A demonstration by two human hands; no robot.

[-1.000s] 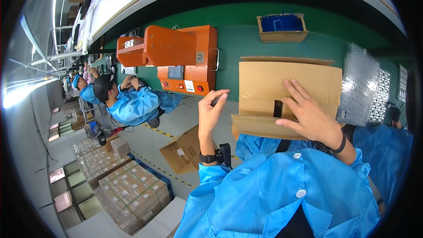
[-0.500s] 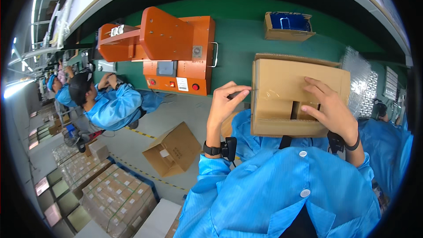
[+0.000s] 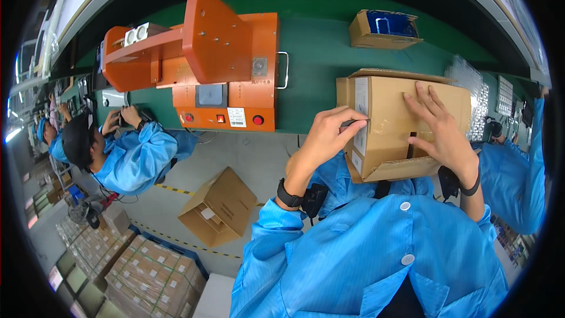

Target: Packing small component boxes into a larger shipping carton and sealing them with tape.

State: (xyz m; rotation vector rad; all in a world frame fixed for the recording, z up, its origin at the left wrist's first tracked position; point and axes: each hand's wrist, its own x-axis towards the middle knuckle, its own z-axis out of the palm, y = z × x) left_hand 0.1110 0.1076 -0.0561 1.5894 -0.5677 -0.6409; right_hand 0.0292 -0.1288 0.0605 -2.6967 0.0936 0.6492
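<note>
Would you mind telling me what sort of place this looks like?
Probably a factory packing line: a green conveyor, an orange sealing machine, cardboard boxes such as the one being handled, and a co-worker in a blue smock.

Your cardboard box (image 3: 400,123) sits at the near edge of the desk (image 3: 312,53), your left hand (image 3: 329,138) on its left side, your right hand (image 3: 441,129) on top. Sealing machine (image 3: 218,70) to its left; small open carton (image 3: 384,28) behind it; open box (image 3: 218,206) on the floor (image 3: 247,156) below.
</note>
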